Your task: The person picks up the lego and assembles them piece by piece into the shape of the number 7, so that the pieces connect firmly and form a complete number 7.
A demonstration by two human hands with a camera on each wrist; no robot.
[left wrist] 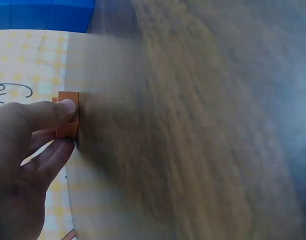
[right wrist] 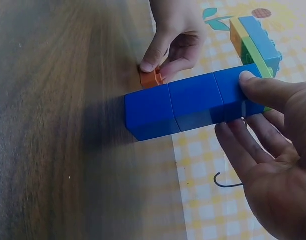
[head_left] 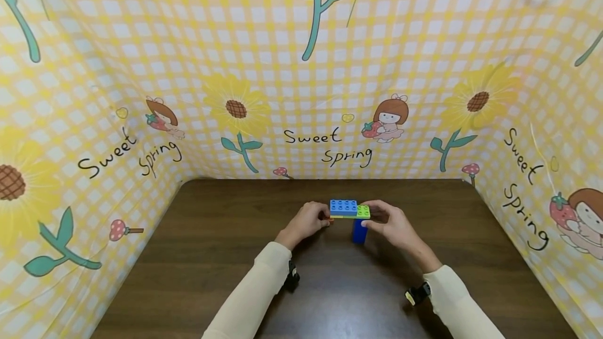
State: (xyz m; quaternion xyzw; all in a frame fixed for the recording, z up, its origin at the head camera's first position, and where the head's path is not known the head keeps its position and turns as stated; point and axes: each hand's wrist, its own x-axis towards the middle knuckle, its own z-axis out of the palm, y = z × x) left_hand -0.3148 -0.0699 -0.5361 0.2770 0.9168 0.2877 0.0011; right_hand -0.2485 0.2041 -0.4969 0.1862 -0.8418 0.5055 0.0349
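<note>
My left hand [head_left: 306,221] pinches a small orange brick [left wrist: 67,131] between thumb and fingers, low at the tabletop. In the right wrist view the same orange brick [right wrist: 148,80] shows just beyond the foot of a column of stacked dark blue bricks [right wrist: 195,102]. The right hand [head_left: 393,224] grips the column near its top, thumb on one side and fingers on the other. A lime green piece [head_left: 363,210] caps the column. Left of it, a lighter blue brick [head_left: 343,206] with studs up overhangs, with a yellow piece [right wrist: 237,36] under it.
The brown wooden table [head_left: 212,276] runs back to a yellow checked cloth [head_left: 301,93] printed with flowers and lettering, hung at the back and both sides. Both wrists carry small black devices, one below the left sleeve [head_left: 252,286] and one by the right sleeve [head_left: 454,297].
</note>
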